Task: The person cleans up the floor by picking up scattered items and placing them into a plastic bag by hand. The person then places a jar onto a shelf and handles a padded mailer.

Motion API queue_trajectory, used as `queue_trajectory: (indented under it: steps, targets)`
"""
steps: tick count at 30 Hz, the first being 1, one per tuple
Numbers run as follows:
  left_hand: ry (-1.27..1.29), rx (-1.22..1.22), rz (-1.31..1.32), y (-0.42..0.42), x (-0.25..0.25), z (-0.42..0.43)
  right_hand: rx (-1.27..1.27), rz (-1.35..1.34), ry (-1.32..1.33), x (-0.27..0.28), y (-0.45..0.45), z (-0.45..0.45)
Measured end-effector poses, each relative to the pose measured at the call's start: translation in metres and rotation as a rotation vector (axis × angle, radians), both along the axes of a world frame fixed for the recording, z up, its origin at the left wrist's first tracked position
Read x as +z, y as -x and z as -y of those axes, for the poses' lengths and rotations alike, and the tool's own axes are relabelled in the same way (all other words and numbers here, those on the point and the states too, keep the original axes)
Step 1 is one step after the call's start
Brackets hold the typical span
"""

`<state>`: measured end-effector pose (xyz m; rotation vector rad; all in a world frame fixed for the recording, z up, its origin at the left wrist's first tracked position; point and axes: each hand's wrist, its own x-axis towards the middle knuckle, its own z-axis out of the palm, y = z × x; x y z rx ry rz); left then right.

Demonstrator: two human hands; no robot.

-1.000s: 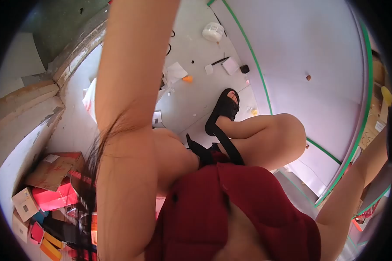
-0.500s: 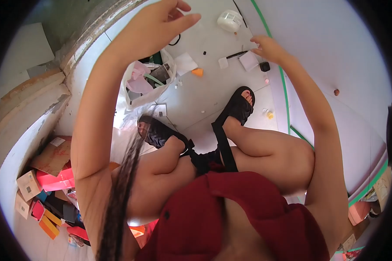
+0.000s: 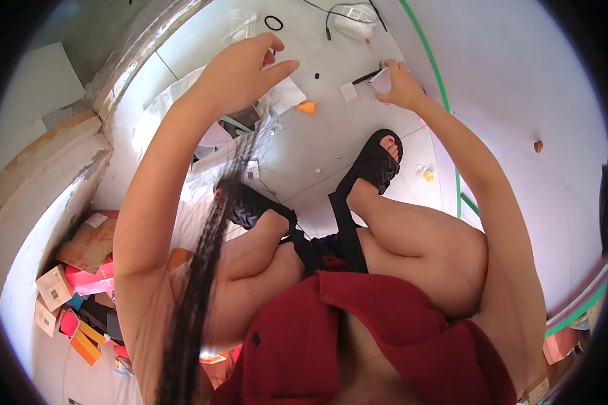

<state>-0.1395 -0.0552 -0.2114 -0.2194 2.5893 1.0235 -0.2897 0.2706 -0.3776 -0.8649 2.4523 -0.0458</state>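
Observation:
My left hand (image 3: 243,75) hovers over the open white plastic bag (image 3: 175,101), thumb stretched out and fingers loosely bent, with nothing visible in it. Through the bag's mouth I see a grey-black item and a pale green strip, partly hidden by my hand and strands of hair. On the right, my right hand (image 3: 404,86) is down at a flat white square piece (image 3: 381,82), thumb and fingers closed about its edges; whether it is a card or a thin box I cannot tell. A thin black stick (image 3: 367,77) and a small white square (image 3: 348,92) lie just left of it.
On the tiled floor are an orange piece (image 3: 307,106), a black ring (image 3: 273,23), a white round device with a cable (image 3: 355,21) and a small yellow-capped item (image 3: 427,175). Cardboard boxes (image 3: 84,246) pile up at left. A pale panel with green edging (image 3: 446,94) stands right.
My right hand has come down onto the white square piece. My left hand has moved down and slightly left, over the bag. The view has shifted slightly.

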Motion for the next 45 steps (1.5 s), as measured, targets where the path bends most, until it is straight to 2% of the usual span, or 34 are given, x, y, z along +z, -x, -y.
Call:
queue_trajectory:
  steps: [3, 5, 9, 11, 13, 14, 17, 19, 20, 21, 23, 25, 26, 28, 30, 31, 32, 33, 35, 36, 38, 39, 41, 42, 43, 45]
  targets:
    - [0.014, -0.006, -0.014, -0.003, -0.008, 0.002, 0.061, 0.071, 0.15, 0.017, 0.0, 0.003]
    - [-0.005, 0.002, -0.011, -0.004, -0.008, 0.001, 0.401, 0.104, 0.036, 0.019, 0.003, 0.011]
    - [-0.048, 0.032, 0.021, -0.003, 0.001, -0.001, 0.365, 0.069, 0.13, 0.026, 0.0, 0.058]
    - [-0.043, 0.025, 0.003, -0.003, -0.001, 0.0, 0.314, -0.35, 0.575, 0.045, 0.01, 0.087]
    - [-0.049, 0.021, 0.032, -0.003, -0.002, -0.001, 0.163, -0.372, 0.638, 0.074, 0.037, 0.118]
    - [-0.058, 0.022, 0.035, -0.002, -0.005, 0.0, 0.12, -0.398, 0.599, 0.071, 0.058, 0.128]
    - [-0.022, -0.016, -0.052, -0.004, -0.012, -0.005, 0.107, -0.274, 0.17, 0.014, 0.123, 0.123]
    - [-0.022, -0.001, -0.09, -0.003, -0.01, -0.005, 0.144, -0.233, 0.089, -0.016, 0.144, 0.113]
    - [-0.016, 0.034, -0.169, -0.004, -0.012, -0.008, 0.183, -0.239, 0.137, -0.025, 0.147, 0.11]
    - [-0.019, 0.042, -0.168, -0.005, -0.009, -0.013, 0.192, -0.237, 0.134, -0.006, 0.136, 0.115]
    - [-0.039, 0.26, -0.368, -0.004, 0.0, -0.023, 0.291, -0.117, 0.448, 0.086, 0.086, 0.135]
    - [-0.107, 0.284, -0.368, 0.002, 0.005, -0.027, 0.388, 0.047, 0.509, 0.168, 0.041, 0.152]
    - [-0.17, 0.301, -0.366, 0.007, 0.009, -0.028, 0.463, 0.045, 0.586, 0.195, 0.024, 0.158]
    - [-0.206, 0.249, -0.377, 0.015, 0.035, -0.032, 0.537, 0.035, 0.659, 0.23, 0.004, 0.165]
    - [-0.237, 0.202, -0.388, 0.022, 0.043, -0.034, 0.457, 0.017, 0.829, 0.253, -0.007, 0.171]
    - [-0.294, 0.197, -0.35, 0.027, 0.04, -0.033, 0.46, 0.015, 0.827, 0.268, -0.014, 0.169]
    - [-0.35, 0.193, -0.311, 0.029, 0.044, -0.033, 0.314, 0.048, 0.838, 0.284, -0.022, 0.168]
    - [-0.351, 0.196, -0.312, 0.028, 0.047, -0.032, 0.168, 0.082, 0.845, 0.291, -0.025, 0.167]
    - [-0.544, 0.168, -0.22, 0.022, 0.059, -0.031, 0.027, 0.296, 1.105, 0.277, -0.021, 0.167]
    - [-0.544, 0.171, -0.219, 0.017, 0.063, -0.033, 0.027, 0.298, 1.105, 0.276, -0.023, 0.165]
    - [-0.846, 0.123, -0.216, 0.01, 0.069, -0.035, -0.135, 0.401, 1.103, 0.277, -0.028, 0.163]
    - [-0.844, 0.125, -0.217, 0.01, 0.066, -0.034, -0.133, 0.403, 1.105, 0.273, -0.025, 0.164]
    - [-0.789, 0.051, -0.408, 0.013, 0.065, -0.032, -0.083, 0.45, 1.233, 0.259, -0.019, 0.166]
    - [-0.815, 0.229, -0.107, 0.015, 0.079, -0.028, -0.086, 0.449, 1.234, 0.254, -0.022, 0.163]
    - [-0.815, 0.225, -0.108, 0.017, 0.077, -0.026, -0.084, 0.546, 1.185, 0.249, -0.026, 0.16]
    - [-1.08, 0.411, -0.421, 0.023, 0.073, -0.017, -0.072, 0.731, 1.083, 0.239, -0.033, 0.154]
